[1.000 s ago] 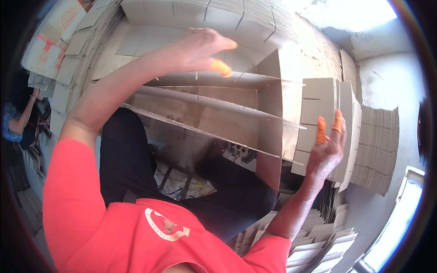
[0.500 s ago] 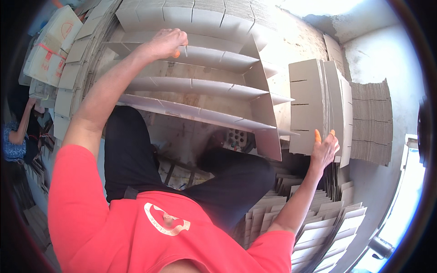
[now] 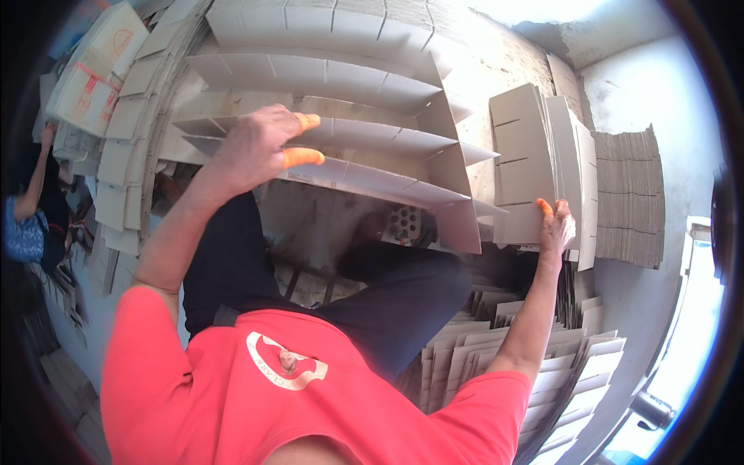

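Long slotted cardboard strips (image 3: 341, 77) stand on edge in rows, joined at their right end to a cardboard cross-piece (image 3: 453, 174). Over the left part of the nearer strips is my left hand (image 3: 260, 147), orange-covered thumb and finger spread apart with nothing between them. At the right, a stack of slotted cardboard sheets (image 3: 521, 167) leans upright. My right hand (image 3: 558, 231) pinches the near edge of a cardboard sheet (image 3: 564, 167) there, orange coverings on its thumb and finger; the other fingers are partly hidden.
A thick pile of cardboard pieces (image 3: 629, 198) stands against the right wall. More stacked pieces (image 3: 535, 349) sit beside my right forearm. Tall cardboard stacks (image 3: 128, 143) and a white package (image 3: 97, 74) line the left. Another person's arm (image 3: 35, 174) shows at far left.
My left hand has let go of a strip, come nearer to me and opened. My right hand remains at the sheet stack, its fingers closer together. The whole view has shifted slightly.
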Tool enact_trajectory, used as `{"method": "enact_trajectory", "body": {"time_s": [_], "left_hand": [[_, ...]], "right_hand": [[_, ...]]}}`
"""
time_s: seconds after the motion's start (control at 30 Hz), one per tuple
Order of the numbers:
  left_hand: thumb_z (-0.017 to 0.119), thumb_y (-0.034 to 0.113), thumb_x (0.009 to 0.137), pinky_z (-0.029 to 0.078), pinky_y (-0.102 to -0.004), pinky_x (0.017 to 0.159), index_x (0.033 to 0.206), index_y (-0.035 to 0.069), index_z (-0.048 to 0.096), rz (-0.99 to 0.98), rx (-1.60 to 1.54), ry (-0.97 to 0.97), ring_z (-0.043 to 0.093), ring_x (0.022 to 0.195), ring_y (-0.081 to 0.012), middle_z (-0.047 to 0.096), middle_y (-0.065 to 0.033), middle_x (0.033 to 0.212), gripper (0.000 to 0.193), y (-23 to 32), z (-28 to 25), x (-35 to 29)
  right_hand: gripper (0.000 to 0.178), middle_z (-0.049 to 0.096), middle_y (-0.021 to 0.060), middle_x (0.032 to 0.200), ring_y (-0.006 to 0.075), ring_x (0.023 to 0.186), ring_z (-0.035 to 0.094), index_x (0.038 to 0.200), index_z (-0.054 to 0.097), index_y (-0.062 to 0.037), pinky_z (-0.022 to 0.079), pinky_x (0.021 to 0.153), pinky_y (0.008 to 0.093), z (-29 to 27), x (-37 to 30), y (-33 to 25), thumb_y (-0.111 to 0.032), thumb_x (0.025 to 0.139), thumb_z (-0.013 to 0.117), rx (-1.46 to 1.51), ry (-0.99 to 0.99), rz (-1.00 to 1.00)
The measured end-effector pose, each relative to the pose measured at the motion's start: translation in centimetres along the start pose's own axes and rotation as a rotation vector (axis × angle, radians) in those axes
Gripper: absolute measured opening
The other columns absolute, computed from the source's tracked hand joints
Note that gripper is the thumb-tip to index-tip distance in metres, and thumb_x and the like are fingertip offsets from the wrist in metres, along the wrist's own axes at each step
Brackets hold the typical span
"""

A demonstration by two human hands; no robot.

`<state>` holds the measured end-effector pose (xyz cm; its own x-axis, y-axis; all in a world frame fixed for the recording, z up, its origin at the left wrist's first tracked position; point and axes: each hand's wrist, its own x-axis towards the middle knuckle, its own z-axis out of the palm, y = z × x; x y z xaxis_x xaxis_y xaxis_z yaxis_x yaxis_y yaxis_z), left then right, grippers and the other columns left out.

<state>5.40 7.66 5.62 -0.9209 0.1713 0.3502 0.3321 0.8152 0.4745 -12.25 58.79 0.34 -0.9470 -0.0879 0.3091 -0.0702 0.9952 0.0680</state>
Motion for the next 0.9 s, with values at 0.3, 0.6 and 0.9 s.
{"method": "enact_trajectory", "body": {"time_s": [0.3,0.6,0.9], "left_hand": [[0.072,0.022,0.070,0.039,-0.0404,0.095,0.079,-0.002,0.064,-0.111,0.018,-0.269,0.056,0.105,-0.0308,0.061,-0.0107,0.089,0.027,-3.1,3.6,-0.6],[0.070,0.023,0.071,0.035,-0.0457,0.098,0.069,0.001,0.062,-0.120,0.018,-0.225,0.050,0.119,-0.0372,0.061,-0.0112,0.086,0.024,-3.7,4.5,-0.5],[0.074,0.018,0.068,0.047,-0.0387,0.077,0.085,0.003,0.065,-0.046,-0.074,-0.103,0.062,0.089,-0.0293,0.064,-0.0093,0.080,0.025,-2.7,5.0,-0.4]], "right_hand": [[0.016,0.066,0.0114,0.073,0.0243,0.057,0.058,0.087,0.071,-0.0064,0.046,0.055,0.0370,-3.6,0.2,-2.8,-0.022,0.086,0.067,0.341,0.470,0.066],[0.018,0.064,0.0099,0.065,0.0127,0.056,0.051,0.086,0.072,-0.0061,0.042,0.052,0.0307,-5.8,1.5,-3.6,-0.023,0.088,0.067,0.354,0.338,0.127],[0.031,0.057,-0.0043,0.068,0.0029,0.055,0.040,0.112,0.064,-0.0006,0.036,0.052,0.0174,-15.2,-1.5,-13.6,-0.009,0.083,0.072,0.899,0.249,-0.109]]}}
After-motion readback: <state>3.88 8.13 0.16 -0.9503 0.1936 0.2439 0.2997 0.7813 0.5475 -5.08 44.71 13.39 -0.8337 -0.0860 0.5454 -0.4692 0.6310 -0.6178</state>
